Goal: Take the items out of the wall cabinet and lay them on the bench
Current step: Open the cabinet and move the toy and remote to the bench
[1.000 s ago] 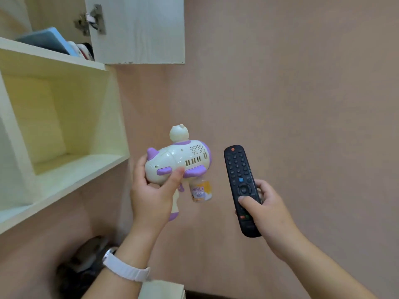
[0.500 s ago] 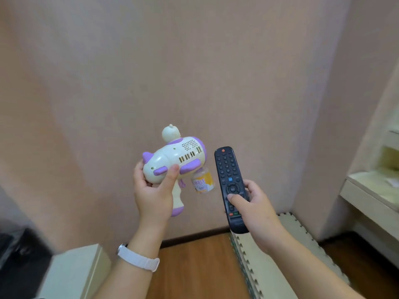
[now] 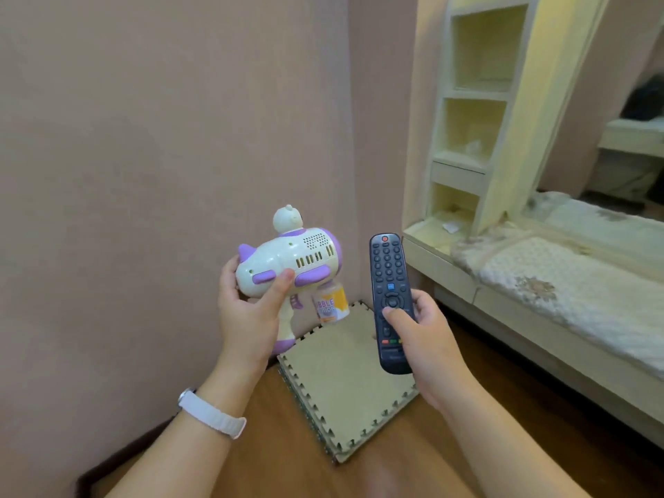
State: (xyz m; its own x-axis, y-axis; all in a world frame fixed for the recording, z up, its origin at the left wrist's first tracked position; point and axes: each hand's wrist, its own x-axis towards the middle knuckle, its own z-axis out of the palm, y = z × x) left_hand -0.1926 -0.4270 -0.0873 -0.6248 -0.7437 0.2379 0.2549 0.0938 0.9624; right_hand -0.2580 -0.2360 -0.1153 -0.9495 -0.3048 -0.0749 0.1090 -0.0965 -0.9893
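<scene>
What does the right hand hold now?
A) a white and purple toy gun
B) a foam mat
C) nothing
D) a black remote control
D: the right hand grips the lower part of the remote control, while the left hand holds the toy gun.

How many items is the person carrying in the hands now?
2. The toy bubble gun is in the left hand; the remote control is in the right hand. Anything behind the palms would be hidden.

Soft warm light – edges bend, blur
</scene>
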